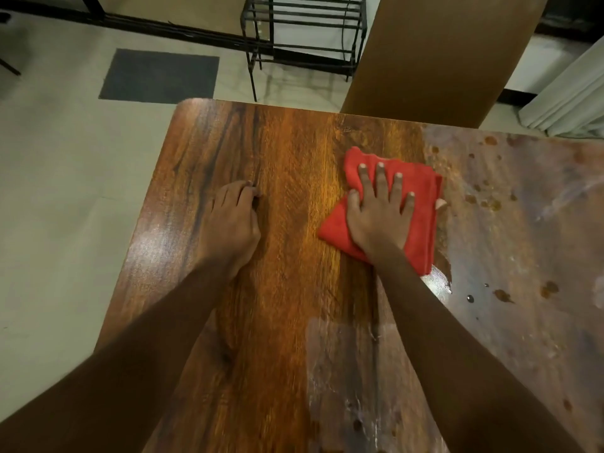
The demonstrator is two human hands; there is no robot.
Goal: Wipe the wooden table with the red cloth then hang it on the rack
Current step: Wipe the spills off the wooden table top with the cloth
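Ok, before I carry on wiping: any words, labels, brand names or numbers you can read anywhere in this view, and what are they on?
None can be read.
wooden table: a small pale mark near its far edge, too small and blurred to tell whether it is text.
red cloth under the right hand: no tag or print visible.
left hand: flat on bare wood, nothing written nearby.
rack and the brown board beyond: no label visible.

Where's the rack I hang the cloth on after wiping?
Look past the far edge of the wooden table, onto the pale floor. The rack stands there, left of the tall brown board. It is the only black metal frame with horizontal bars.
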